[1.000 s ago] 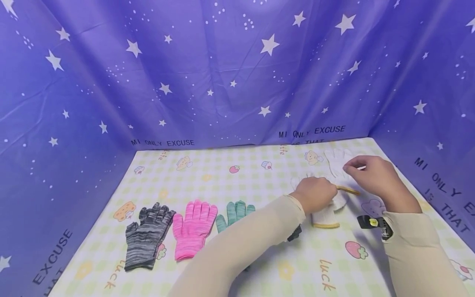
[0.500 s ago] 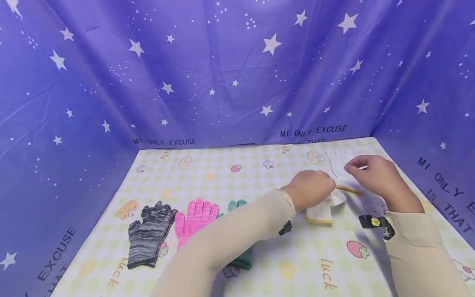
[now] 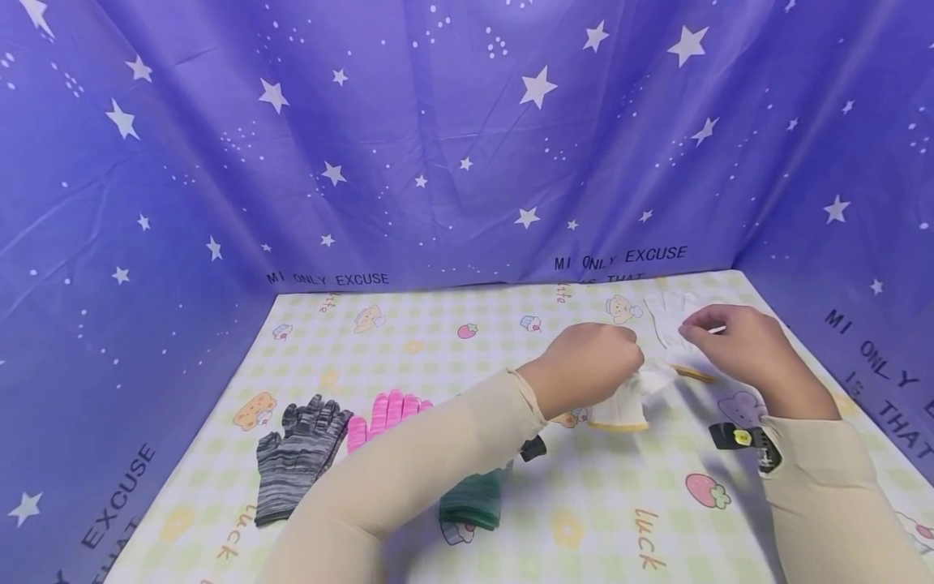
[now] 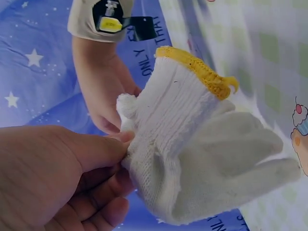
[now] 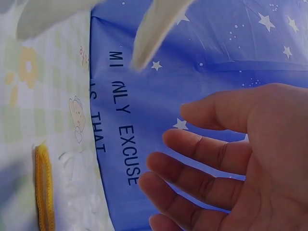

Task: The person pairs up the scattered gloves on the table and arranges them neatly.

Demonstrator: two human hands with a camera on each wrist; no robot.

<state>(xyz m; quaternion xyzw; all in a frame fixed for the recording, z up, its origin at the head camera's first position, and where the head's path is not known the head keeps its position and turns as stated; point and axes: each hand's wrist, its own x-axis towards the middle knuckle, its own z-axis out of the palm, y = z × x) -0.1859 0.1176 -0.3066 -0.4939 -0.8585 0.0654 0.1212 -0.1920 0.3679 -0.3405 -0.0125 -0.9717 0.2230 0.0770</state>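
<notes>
My left hand (image 3: 587, 367) pinches a white knit glove (image 4: 163, 110) with a yellow-edged cuff between thumb and fingers. In the left wrist view the glove is folded over, its fingers hanging to the right; in the head view its cuff (image 3: 619, 415) shows below the hand. My right hand (image 3: 737, 349) hovers at the right with nothing in it, its fingers (image 5: 178, 144) loosely bent. Another white glove (image 3: 667, 318) lies flat beside and behind it, its yellow cuff edge (image 5: 44, 187) showing. Blurred white glove fingers (image 5: 161, 29) enter the top of the right wrist view.
A grey-black glove (image 3: 302, 454), a pink glove (image 3: 387, 412) and a green glove (image 3: 470, 499) lie in a row at left. My left sleeve (image 3: 409, 478) partly covers the pink and green ones. A blue star-printed curtain (image 3: 452, 146) walls the checked tablecloth (image 3: 576, 503).
My left hand has moved left and slightly away from the body, carrying the white glove away from the one on the table. The right hand stays almost still.
</notes>
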